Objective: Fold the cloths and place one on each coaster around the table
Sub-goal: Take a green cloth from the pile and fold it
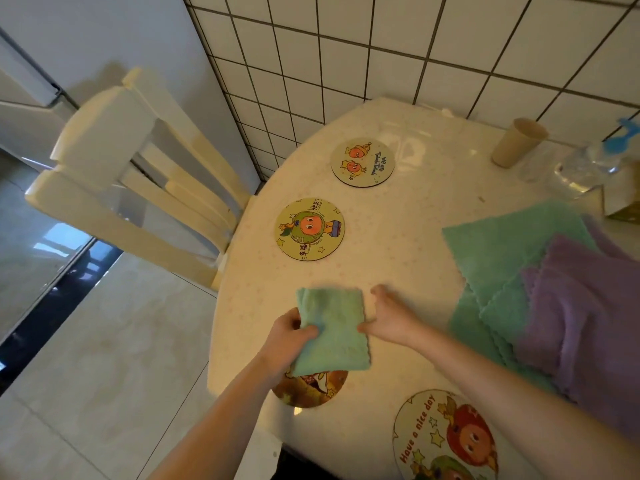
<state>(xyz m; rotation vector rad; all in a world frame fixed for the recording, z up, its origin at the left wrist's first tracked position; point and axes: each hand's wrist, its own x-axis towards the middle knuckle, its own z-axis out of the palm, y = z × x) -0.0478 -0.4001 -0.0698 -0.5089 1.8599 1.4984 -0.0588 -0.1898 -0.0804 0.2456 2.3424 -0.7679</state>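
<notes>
While my left hand (289,332) pinches the near-left edge of a folded green cloth (330,332), thumb on top and fingers curled beneath, my right hand (389,318) sits just beside the cloth's right edge with its fingers loosely curled; motion blur keeps me from telling whether it grips the cloth at all. The cloth is a small, thick rectangle, held just above the desk (398,237) and partly covering a brown coaster (311,389) at the near edge.

I judge the cloth to be light, soft and fluffy, with no stiffness (it would droop or unfold if lifted by a single corner). The best hold looks to be across the stacked edges, pinching all layers together, or flat from both sides.

Three more round coasters lie bare: one with a green cartoon figure (309,229), one further back with two orange figures (362,162), and a large one reading "Have a nice day" (445,438) near my right forearm. To the right, unfolded green cloths (502,258) and purple cloths (588,306) lie overlapped in a loose pile.

As for containers, a beige cup (519,142) stands at the far side; I cannot see inside it. A clear plastic bottle (585,166) lies beside it, contents unclear.
</notes>
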